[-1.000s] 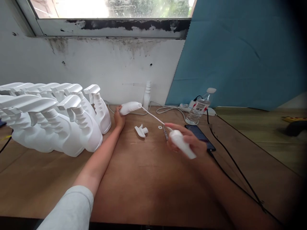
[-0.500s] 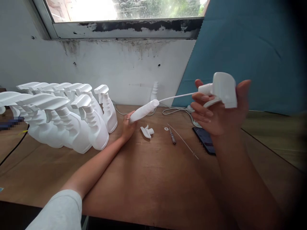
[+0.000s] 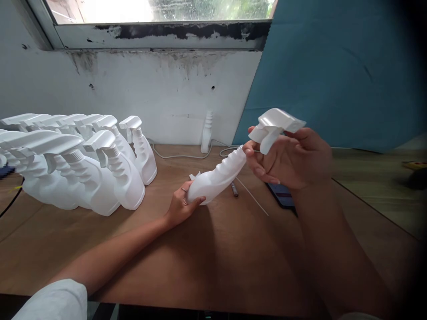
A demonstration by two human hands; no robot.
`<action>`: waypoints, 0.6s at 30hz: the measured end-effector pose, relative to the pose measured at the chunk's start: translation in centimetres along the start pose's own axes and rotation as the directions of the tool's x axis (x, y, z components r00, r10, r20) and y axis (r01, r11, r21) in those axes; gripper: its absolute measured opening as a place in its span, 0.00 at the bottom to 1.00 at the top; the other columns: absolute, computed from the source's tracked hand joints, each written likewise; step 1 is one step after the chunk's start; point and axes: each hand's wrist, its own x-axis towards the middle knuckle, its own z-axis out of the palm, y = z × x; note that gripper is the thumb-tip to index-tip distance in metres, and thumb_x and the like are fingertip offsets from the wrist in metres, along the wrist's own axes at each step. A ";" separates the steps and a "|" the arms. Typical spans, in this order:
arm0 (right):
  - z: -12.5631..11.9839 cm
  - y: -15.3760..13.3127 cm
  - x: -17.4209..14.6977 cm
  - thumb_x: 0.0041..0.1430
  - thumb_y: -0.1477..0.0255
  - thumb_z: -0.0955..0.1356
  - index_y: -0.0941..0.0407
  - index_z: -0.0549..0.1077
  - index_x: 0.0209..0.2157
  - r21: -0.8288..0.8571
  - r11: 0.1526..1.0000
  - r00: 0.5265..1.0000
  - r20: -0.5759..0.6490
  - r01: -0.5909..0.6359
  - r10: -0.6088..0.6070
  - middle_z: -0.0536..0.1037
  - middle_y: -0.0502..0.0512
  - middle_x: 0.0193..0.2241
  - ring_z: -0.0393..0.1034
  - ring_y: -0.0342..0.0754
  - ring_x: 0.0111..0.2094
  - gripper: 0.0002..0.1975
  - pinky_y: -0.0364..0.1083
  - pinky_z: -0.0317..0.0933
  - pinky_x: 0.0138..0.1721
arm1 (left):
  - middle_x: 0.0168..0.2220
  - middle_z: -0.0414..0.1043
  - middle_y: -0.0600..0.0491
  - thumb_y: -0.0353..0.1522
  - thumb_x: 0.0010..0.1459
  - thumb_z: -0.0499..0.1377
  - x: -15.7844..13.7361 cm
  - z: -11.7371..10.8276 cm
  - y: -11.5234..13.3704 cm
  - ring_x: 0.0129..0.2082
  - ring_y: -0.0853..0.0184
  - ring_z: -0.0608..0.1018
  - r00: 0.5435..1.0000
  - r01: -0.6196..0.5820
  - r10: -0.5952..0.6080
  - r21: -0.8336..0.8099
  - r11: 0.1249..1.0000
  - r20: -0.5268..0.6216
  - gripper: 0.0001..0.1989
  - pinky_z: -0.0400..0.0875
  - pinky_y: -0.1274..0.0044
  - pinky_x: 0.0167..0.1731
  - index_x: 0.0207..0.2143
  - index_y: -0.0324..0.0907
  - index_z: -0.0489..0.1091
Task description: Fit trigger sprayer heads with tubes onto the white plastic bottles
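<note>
My left hand [image 3: 183,202] is closed around the base of a white spray bottle [image 3: 216,175], which leans with its neck up to the right. At that neck, my right hand [image 3: 290,155] grips a white trigger sprayer [image 3: 275,120] with the fingers around its collar. The sprayer's tube does not show; whether the collar touches the bottle's mouth is hidden by my fingers. Behind the held bottle, part of a loose white trigger head [image 3: 194,176] shows. A thin white tube [image 3: 252,196] and a small screwdriver-like tool [image 3: 234,189] lie on the table just past the bottle.
Several white spray bottles [image 3: 100,182] with trigger heads stand in rows on the left of the wooden table [image 3: 187,266]. A white power strip [image 3: 207,132] leans against the wall, its cable [image 3: 176,157] running along the table. A phone [image 3: 282,195] lies beneath my right wrist.
My right hand has come left and tilted the sprayer, and its tube has gone down into the bottle. My left hand has brought the bottle right and turned its neck toward the sprayer.
</note>
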 end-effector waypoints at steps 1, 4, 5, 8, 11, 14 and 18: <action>0.0 0.1 0.1 0.68 0.63 0.42 0.54 0.69 0.46 0.001 1.000 1.000 -0.011 -0.003 0.003 0.78 0.52 0.32 0.70 0.42 0.20 0.29 0.40 0.48 0.16 | 0.43 0.76 0.49 0.42 0.55 0.64 0.1 0.0 0.0 0.41 0.60 0.77 1.000 0.018 -0.018 -0.008 1.000 0.006 0.22 0.72 0.72 0.41 0.51 0.45 0.68; -0.2 0.8 0.7 0.70 0.61 0.53 0.55 0.68 0.40 -0.073 0.997 0.995 -0.102 -0.004 -0.003 0.75 0.48 0.24 0.61 0.37 0.14 0.19 0.38 0.43 0.15 | 0.41 0.76 0.49 0.43 0.54 0.65 0.4 -0.2 -0.3 0.38 0.61 0.77 0.997 0.066 -0.064 -0.040 0.997 0.041 0.22 0.71 0.74 0.38 0.49 0.45 0.68; -0.3 1.2 0.9 0.67 0.60 0.60 0.55 0.69 0.38 -0.104 0.994 0.987 -0.155 0.017 -0.033 0.71 0.45 0.20 0.57 0.35 0.12 0.14 0.38 0.41 0.15 | 0.41 0.75 0.49 0.43 0.54 0.65 0.4 -0.2 -0.5 0.38 0.62 0.76 0.996 0.076 -0.073 -0.049 0.996 0.059 0.22 0.70 0.74 0.38 0.48 0.44 0.67; -0.7 2.7 1.8 0.52 0.64 0.75 0.56 0.72 0.32 -0.220 0.965 0.926 -0.315 0.140 -0.206 0.64 0.42 0.16 0.51 0.34 0.14 0.13 0.38 0.42 0.14 | 0.41 0.73 0.48 0.44 0.53 0.65 0.5 -0.1 -0.8 0.39 0.62 0.75 0.987 0.092 -0.081 -0.075 0.993 0.139 0.24 0.70 0.74 0.38 0.46 0.41 0.66; -0.8 4.5 2.6 0.48 0.63 0.77 0.55 0.75 0.34 -0.323 0.918 0.885 -0.322 0.232 -0.337 0.73 0.48 0.25 0.65 0.39 0.23 0.15 0.40 0.58 0.21 | 0.42 0.71 0.47 0.44 0.53 0.66 0.6 0.1 -0.9 0.41 0.62 0.74 0.974 0.105 -0.077 -0.124 0.987 0.214 0.25 0.70 0.73 0.40 0.46 0.41 0.63; -0.2 6.2 3.3 0.52 0.56 0.74 0.52 0.75 0.39 -0.281 0.917 0.895 -0.268 0.283 -0.358 0.78 0.53 0.34 0.74 0.47 0.34 0.17 0.44 0.67 0.30 | 0.47 0.68 0.45 0.45 0.53 0.65 0.6 0.1 -0.9 0.46 0.60 0.73 0.956 0.149 -0.093 -0.186 0.971 0.280 0.26 0.70 0.71 0.44 0.45 0.41 0.60; 1.4 8.0 3.7 0.57 0.51 0.69 0.53 0.73 0.41 -0.210 0.939 0.925 -0.213 0.271 -0.314 0.79 0.56 0.34 0.77 0.52 0.35 0.21 0.47 0.69 0.29 | 0.49 0.65 0.44 0.45 0.53 0.65 0.5 0.0 -1.2 0.47 0.60 0.72 0.921 0.225 -0.130 -0.229 0.947 0.369 0.29 0.70 0.69 0.45 0.47 0.42 0.55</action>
